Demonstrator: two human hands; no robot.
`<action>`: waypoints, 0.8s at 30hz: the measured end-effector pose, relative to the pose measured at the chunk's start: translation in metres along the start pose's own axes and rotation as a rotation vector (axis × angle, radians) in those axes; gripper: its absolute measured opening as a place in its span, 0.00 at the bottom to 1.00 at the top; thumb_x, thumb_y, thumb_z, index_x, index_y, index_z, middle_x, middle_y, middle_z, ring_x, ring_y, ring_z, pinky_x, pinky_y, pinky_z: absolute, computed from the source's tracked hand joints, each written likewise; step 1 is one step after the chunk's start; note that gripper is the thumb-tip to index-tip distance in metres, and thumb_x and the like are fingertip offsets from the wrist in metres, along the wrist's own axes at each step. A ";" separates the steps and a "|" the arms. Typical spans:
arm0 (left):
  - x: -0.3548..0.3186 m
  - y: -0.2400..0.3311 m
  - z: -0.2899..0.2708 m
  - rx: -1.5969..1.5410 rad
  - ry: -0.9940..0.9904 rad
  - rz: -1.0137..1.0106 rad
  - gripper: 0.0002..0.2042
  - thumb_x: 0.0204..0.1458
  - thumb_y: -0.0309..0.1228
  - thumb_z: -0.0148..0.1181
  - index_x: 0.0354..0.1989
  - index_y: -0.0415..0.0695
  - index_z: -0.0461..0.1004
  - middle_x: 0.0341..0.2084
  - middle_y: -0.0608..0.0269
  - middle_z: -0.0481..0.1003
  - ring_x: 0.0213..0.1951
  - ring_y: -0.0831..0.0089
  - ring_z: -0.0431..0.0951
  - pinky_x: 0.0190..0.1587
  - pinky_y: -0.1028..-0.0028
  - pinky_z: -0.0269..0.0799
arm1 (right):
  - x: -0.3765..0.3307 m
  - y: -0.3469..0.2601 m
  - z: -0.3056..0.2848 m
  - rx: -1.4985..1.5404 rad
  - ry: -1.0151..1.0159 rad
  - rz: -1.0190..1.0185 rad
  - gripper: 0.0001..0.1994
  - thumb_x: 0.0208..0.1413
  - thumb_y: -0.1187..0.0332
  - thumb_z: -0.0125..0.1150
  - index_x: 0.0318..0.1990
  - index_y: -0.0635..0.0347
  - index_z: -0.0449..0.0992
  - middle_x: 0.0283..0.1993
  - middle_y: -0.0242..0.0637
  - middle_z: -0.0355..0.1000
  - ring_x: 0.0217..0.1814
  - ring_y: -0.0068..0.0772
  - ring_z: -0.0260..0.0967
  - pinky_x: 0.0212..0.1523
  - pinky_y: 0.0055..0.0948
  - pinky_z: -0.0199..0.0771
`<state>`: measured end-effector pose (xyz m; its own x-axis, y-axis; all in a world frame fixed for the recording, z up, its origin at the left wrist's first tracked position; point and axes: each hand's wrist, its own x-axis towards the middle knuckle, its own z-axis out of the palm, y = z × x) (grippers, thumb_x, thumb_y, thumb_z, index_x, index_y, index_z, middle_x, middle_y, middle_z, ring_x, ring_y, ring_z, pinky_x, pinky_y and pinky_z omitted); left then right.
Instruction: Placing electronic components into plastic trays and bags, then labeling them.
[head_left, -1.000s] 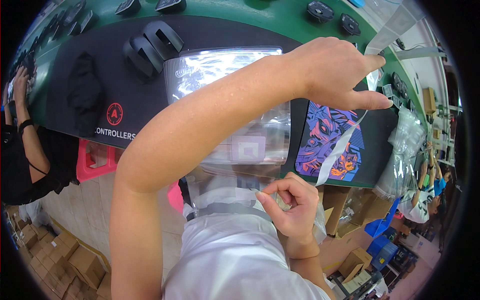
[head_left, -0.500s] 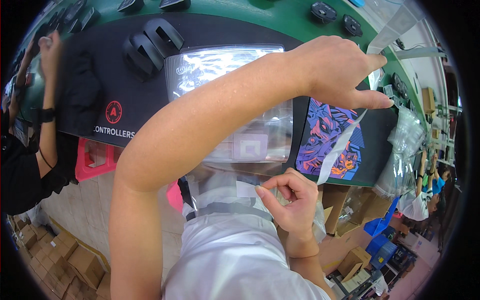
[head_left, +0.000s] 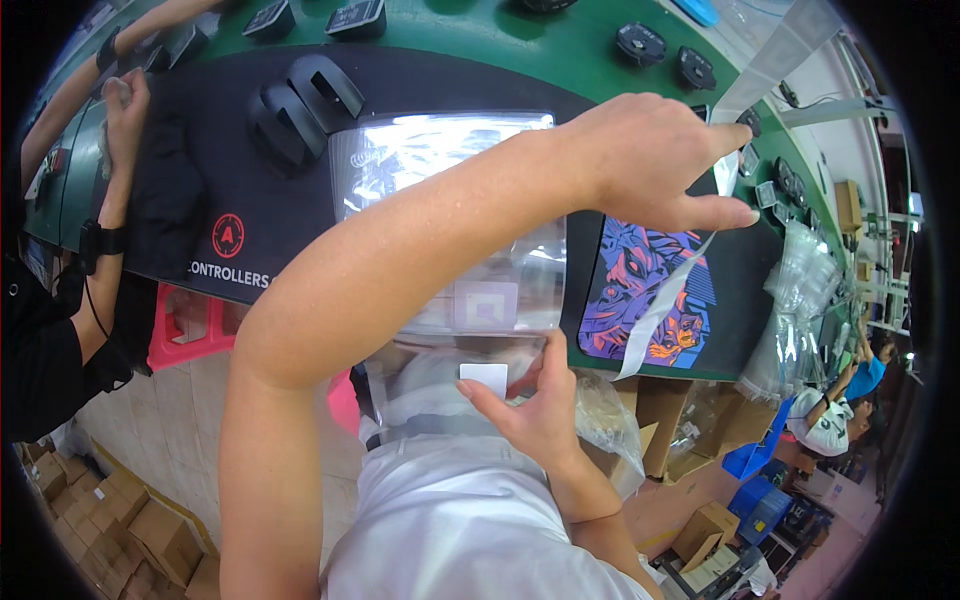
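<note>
My left arm reaches across to the right, and my left hand [head_left: 655,155] is at a strip of labels [head_left: 660,315] that hangs from above and trails down over the mat. Its thumb and index finger are apart; the strip runs behind them, seemingly held by the curled fingers, which are partly hidden. Low in the middle, my right hand [head_left: 540,410] grips a clear plastic bag [head_left: 425,385] at the stack's near edge. Its thumb presses a white label [head_left: 484,380] against the film, fingers behind. A stack of clear bags [head_left: 545,245] lies beneath my left forearm.
Dark curved stands [head_left: 305,110] sit left of the stack on a black mat [head_left: 200,260]. A colourful patterned mat [head_left: 640,280] lies to the right, beside bundled clear bags [head_left: 800,300]. An open carton [head_left: 690,430] stands below the table edge. A co-worker's hand [head_left: 125,115] works at left.
My right hand has moved left and up from a pinch on the label; now its thumb presses the label on the bag, with fingers behind. My left hand stays at the strip.
</note>
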<state>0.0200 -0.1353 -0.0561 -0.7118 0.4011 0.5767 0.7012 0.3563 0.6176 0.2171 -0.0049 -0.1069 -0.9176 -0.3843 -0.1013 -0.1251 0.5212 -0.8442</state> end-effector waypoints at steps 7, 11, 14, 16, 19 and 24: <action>0.002 0.004 0.001 -0.011 -0.026 0.001 0.37 0.55 0.54 0.59 0.61 0.32 0.67 0.33 0.43 0.81 0.37 0.47 0.81 0.42 0.58 0.77 | -0.006 0.021 0.007 0.455 -0.034 0.117 0.30 0.61 0.72 0.63 0.64 0.74 0.53 0.41 0.43 0.78 0.36 0.24 0.76 0.37 0.30 0.79; -0.006 -0.002 -0.005 -0.053 -0.005 -0.014 0.35 0.55 0.52 0.60 0.61 0.33 0.67 0.34 0.48 0.82 0.36 0.52 0.83 0.41 0.61 0.77 | -0.022 0.019 0.001 0.210 -0.043 0.092 0.34 0.57 0.76 0.65 0.66 0.73 0.52 0.47 0.50 0.75 0.44 0.30 0.77 0.40 0.27 0.78; 0.000 -0.001 0.000 -0.060 -0.012 -0.043 0.35 0.56 0.51 0.60 0.62 0.33 0.66 0.35 0.49 0.82 0.37 0.53 0.83 0.41 0.61 0.77 | -0.061 0.058 0.008 0.128 0.144 -0.271 0.40 0.51 0.73 0.71 0.68 0.68 0.53 0.57 0.57 0.69 0.51 0.41 0.75 0.44 0.32 0.77; -0.002 -0.002 0.000 -0.018 -0.014 -0.055 0.34 0.56 0.50 0.60 0.62 0.33 0.66 0.37 0.51 0.82 0.38 0.54 0.83 0.41 0.62 0.77 | -0.057 0.042 -0.006 -0.063 0.078 -0.353 0.45 0.47 0.68 0.75 0.70 0.65 0.52 0.62 0.60 0.61 0.59 0.49 0.68 0.47 0.36 0.75; -0.002 -0.006 0.002 -0.033 -0.013 -0.064 0.33 0.57 0.47 0.59 0.63 0.33 0.65 0.40 0.52 0.82 0.38 0.54 0.83 0.41 0.61 0.78 | -0.060 0.048 -0.016 -0.286 0.010 -0.450 0.54 0.40 0.58 0.80 0.72 0.61 0.50 0.71 0.63 0.48 0.70 0.61 0.54 0.52 0.45 0.72; -0.001 -0.006 -0.001 -0.028 -0.062 -0.097 0.33 0.57 0.46 0.59 0.63 0.32 0.63 0.40 0.51 0.82 0.40 0.53 0.82 0.42 0.61 0.78 | -0.058 0.045 -0.024 -0.421 -0.195 -0.582 0.49 0.37 0.45 0.79 0.68 0.48 0.63 0.76 0.56 0.40 0.74 0.72 0.41 0.68 0.67 0.52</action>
<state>0.0167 -0.1390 -0.0594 -0.7716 0.4177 0.4798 0.6271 0.3726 0.6841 0.2554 0.0591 -0.1261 -0.5801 -0.7954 0.1759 -0.7404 0.4248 -0.5210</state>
